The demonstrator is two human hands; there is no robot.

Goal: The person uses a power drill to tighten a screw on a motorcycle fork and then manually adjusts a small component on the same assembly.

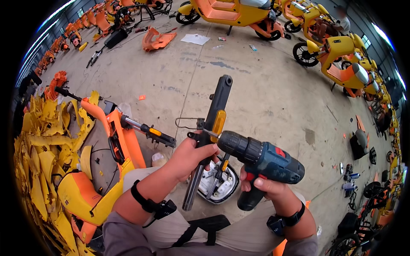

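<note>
Concrete workshop floor (256, 94) is spreading out beyond the hands, with yellow-and-orange scooters (230, 13) being parked well away at the far side. A black fork tube (212, 123) is being grasped mid-length by the left hand (190, 155), clenched around it; its long axis is running near upright, tilted slightly rightward at the top. A blue cordless drill (260, 160) is being gripped by the right hand (260, 185), its bit pointing leftward at the tube's yellow reflector (218, 124), roughly crosswise to the tube. A white housing (220, 181) is lying just below both hands. Yellow panels (42, 149) are being heaped left of the left hand.
</note>
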